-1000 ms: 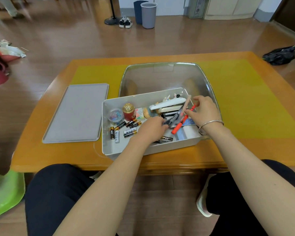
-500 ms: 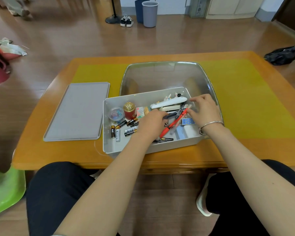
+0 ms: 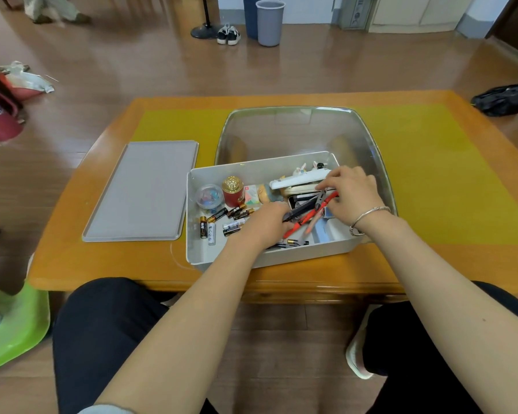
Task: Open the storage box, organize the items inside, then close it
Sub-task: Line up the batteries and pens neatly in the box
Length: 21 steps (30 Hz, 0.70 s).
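**Both hands in the pen cluster, box still open**

Fingers (image 3: 329, 182) of your right hand (image 3: 352, 197) are curled down over the far-right part of the grey tray (image 3: 192, 234), their tips at the upper ends of the pens; whether they actually pinch one cannot be told from this angle. Your left hand (image 3: 266, 222) is curled around the lower end of a black pen (image 3: 301, 211), gripping it near the middle of the tray.

The relation that matters is the lie of the pens. The black pen and the red pen (image 3: 307, 218) beside it both run diagonally, low ends toward you and left, high ends away and right. So your left hand sits at one end of that axis and your right at the other, with the red pen nearer your right fingertips at its top.

The tray rests across the near rim of the clear storage box (image 3: 368, 135). The lid (image 3: 144, 189) lies flat on the table (image 3: 72, 258), to the left. Batteries (image 3: 222, 215) lie scattered left of your left hand, next to a red jar (image 3: 233, 191) with a gold cap.

Sorting looks mid-way: to bundle the pens, turn them parallel to a tray wall first.
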Tool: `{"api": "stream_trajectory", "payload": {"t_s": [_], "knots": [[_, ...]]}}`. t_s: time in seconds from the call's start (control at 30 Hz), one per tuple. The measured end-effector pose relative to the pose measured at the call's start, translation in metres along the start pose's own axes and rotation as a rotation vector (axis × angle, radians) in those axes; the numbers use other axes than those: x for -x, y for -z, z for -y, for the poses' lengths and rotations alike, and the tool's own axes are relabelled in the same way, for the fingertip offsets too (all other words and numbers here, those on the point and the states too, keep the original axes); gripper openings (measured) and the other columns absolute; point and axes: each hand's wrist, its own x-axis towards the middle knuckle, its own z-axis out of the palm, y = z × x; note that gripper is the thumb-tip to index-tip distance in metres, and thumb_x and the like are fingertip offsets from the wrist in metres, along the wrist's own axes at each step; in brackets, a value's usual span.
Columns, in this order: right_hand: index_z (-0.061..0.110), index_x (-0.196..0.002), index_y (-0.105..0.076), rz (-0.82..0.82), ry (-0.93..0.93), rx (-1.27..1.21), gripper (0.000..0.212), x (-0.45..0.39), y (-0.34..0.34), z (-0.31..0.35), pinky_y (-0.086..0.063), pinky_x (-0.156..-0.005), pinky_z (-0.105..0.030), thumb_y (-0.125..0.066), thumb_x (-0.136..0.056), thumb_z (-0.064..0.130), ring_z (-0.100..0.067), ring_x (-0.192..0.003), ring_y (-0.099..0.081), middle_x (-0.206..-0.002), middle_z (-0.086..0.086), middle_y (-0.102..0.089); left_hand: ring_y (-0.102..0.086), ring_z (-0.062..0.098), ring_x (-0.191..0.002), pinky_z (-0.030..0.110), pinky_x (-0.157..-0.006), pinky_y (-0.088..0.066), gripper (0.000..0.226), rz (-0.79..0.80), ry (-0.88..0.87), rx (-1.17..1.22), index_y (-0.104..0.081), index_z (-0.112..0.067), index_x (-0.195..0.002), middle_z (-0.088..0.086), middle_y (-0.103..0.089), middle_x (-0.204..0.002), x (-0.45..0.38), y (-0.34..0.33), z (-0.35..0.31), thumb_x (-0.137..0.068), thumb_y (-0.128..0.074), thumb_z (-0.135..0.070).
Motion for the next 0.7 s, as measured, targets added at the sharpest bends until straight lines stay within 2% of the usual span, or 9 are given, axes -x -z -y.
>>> {"api": "stream_trajectory", "payload": {"t_s": [0.23,0.4,0.6,0.7], "knots": [[0.034,-0.117,-0.062,0.021,-0.007,-0.054,0.039,0.002,-0.001,-0.004,-0.031,-0.087,-0.035,-0.054,-0.086,0.011,-0.023,-0.111,-0.044,-0.118,0.000,-0.053,-0.053,0.019,-0.072,0.025,-0.052,-0.035,0.025,0.151,0.031,0.070,-0.064,-0.010,-0.099,0.005,-0.058,-0.081,-0.008,-0.008,-0.007,-0.089,-0.065,-0.032],[0.033,-0.117,-0.063,0.006,0.022,-0.094,0.035,0.000,-0.001,-0.003,-0.030,-0.087,-0.034,-0.057,-0.087,0.014,-0.021,-0.111,-0.045,-0.117,0.001,-0.051,-0.054,0.019,-0.077,0.026,-0.058,-0.039,0.030,0.186,0.053,0.122,-0.061,-0.010,-0.101,0.005,-0.059,-0.085,-0.010,-0.009,-0.007,-0.090,-0.062,-0.039],[0.031,-0.104,-0.069,-0.050,0.051,-0.092,0.022,-0.002,-0.002,-0.001,-0.023,-0.081,-0.031,-0.067,-0.083,0.028,-0.021,-0.107,-0.044,-0.109,0.002,-0.054,-0.063,0.026,-0.087,0.037,-0.077,-0.049,0.021,0.212,0.072,0.127,-0.058,-0.013,-0.104,0.008,-0.066,-0.093,-0.008,-0.005,-0.005,-0.096,-0.053,-0.032],[0.028,-0.103,-0.071,-0.089,0.054,-0.094,0.020,-0.004,0.002,-0.002,-0.024,-0.080,-0.031,-0.067,-0.084,0.026,-0.022,-0.108,-0.045,-0.108,0.002,-0.058,-0.060,0.022,-0.080,0.032,-0.067,-0.044,0.017,0.192,0.050,0.101,-0.057,-0.016,-0.096,-0.001,-0.063,-0.081,-0.006,0.003,-0.003,-0.099,-0.049,-0.031]]}}
